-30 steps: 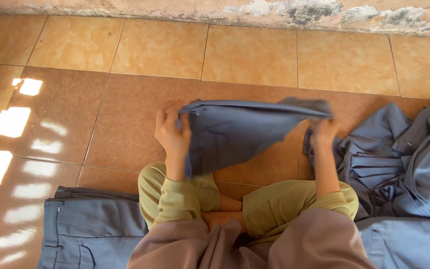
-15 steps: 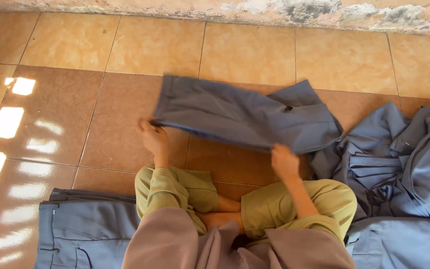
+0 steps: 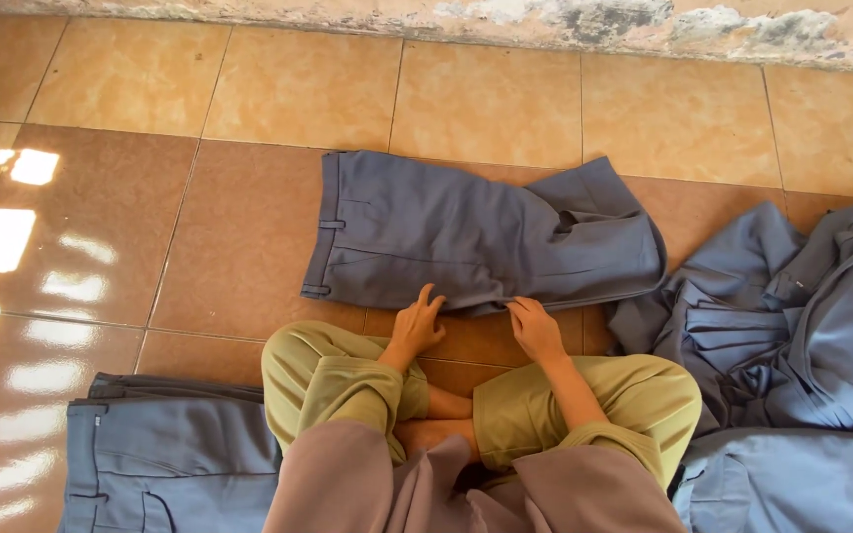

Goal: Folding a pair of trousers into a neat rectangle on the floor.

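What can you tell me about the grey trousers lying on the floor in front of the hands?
The grey trousers lie flat on the tan tiled floor, folded, waistband with belt loops at the left end, cloth looking like smooth woven suiting with a few creases. The right end is doubled over. The left hand and right hand both rest on the near edge. The right end lies close to a heap of bluish garments.

Bare tiles (image 3: 249, 89) leftward; heaped clothes (image 3: 792, 326) (crumpled) crowding the right.
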